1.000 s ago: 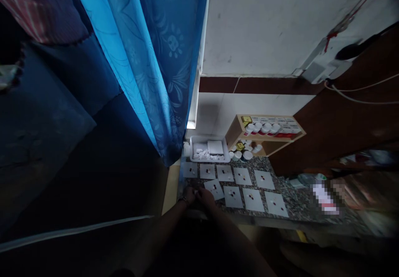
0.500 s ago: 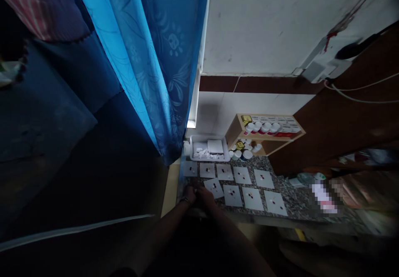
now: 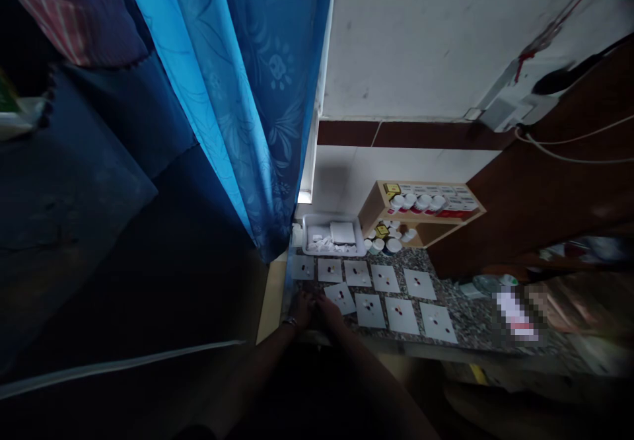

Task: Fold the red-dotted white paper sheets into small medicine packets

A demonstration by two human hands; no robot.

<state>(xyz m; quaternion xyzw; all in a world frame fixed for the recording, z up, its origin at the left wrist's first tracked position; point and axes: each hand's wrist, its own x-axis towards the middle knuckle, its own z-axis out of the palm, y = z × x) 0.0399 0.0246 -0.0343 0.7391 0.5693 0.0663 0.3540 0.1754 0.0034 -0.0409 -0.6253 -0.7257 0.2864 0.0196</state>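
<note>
My left hand (image 3: 302,308) and my right hand (image 3: 327,312) are close together at the counter's front left, fingers bent inward. Whatever they hold is too dark and small to make out; a pale speck shows at the fingertips. Just right of my right hand lies a tilted white paper square (image 3: 340,298) with a few small dark and pale pills on it. More such squares lie in two rows, among them a back-row square (image 3: 357,273) and a front-row square (image 3: 403,315), each bearing several pills.
Behind the papers, a white plastic tray (image 3: 360,248) holds folded white packets and a paper stack. A wooden shelf (image 3: 367,214) with bottles and boxes stands beside it. A blue curtain (image 3: 267,116) hangs at left. Clear plastic containers (image 3: 485,285) sit right on the speckled counter (image 3: 465,324).
My hands have moved slightly apart at the fingertips, and my left hand sits a little lower. The paper squares and pills have stayed where they were.
</note>
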